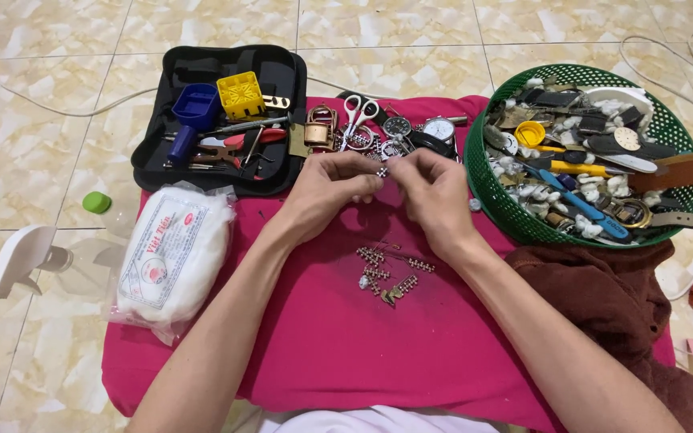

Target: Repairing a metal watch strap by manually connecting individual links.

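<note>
Head view, near edge: your forearms cross the pink cushion (346, 345) toward its middle.
Loose links: watch-band pieces (387, 277) lie on the cushion's centre, just below your hands.
Left hand (326, 188): your fingertips are pressed together on a small metal band piece (382, 171).
Right hand (435, 192): your fingertips pinch the same piece from the other side.
Far left corner: black tool case (226, 120).
Right edge: green basket (491, 192) of watch parts.
Left edge: white cotton bag (172, 252).

layout | small metal watch-band link piece (382, 171) held between left hand (326, 191) and right hand (435, 196) | loose metal band segments (387, 277) laid before them on pink cloth-covered cushion (346, 345) | black zip tool case (226, 120) set behind-left | green round plastic basket (515, 212) placed right
</note>
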